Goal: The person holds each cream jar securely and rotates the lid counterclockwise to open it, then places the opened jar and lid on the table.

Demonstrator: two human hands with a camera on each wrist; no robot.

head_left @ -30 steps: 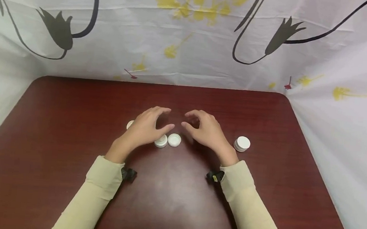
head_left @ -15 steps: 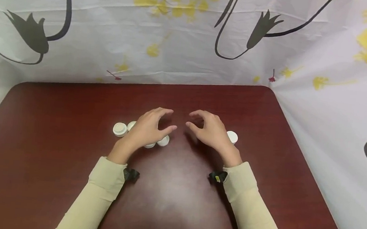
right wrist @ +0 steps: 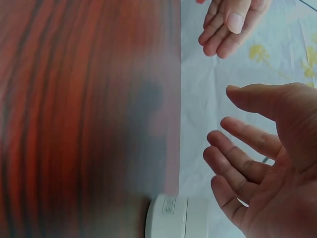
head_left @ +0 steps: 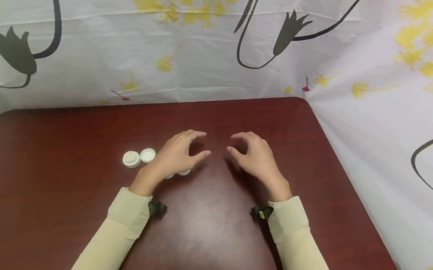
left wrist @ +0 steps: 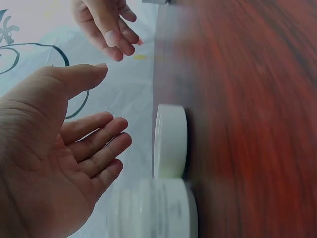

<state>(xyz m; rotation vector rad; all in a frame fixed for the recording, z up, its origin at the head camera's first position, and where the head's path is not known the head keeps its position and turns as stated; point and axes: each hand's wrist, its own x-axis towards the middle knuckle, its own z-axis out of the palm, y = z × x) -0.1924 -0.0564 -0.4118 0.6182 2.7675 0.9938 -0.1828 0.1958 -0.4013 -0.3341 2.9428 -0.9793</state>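
Note:
My left hand (head_left: 177,152) hovers over the table with loosely curved fingers, thumb apart, holding nothing. Facing it across a gap is my right hand (head_left: 258,160), similarly curved and holding nothing. An uncapped white jar (head_left: 131,159) stands left of the left hand, a white lid (head_left: 147,155) beside it. Another lid (head_left: 184,172) and a jar (head_left: 169,176) are mostly hidden beneath the left hand. The left wrist view shows a lid (left wrist: 171,141) on edge-on view next to a threaded jar (left wrist: 158,210). Near my right hand, the right wrist view shows a capped white jar (right wrist: 177,218), hidden in the head view.
The dark red wooden table (head_left: 206,238) has rounded corners. A white sheet (head_left: 206,73) with flower prints hangs behind it and along its sides. Dark wrist cameras (head_left: 157,209) sit at both sleeve cuffs.
The head view has turned to the right. Both hands have shifted rightward over the table, keeping their curved pose. The right-hand jar has gone out of sight behind the right hand and wrist.

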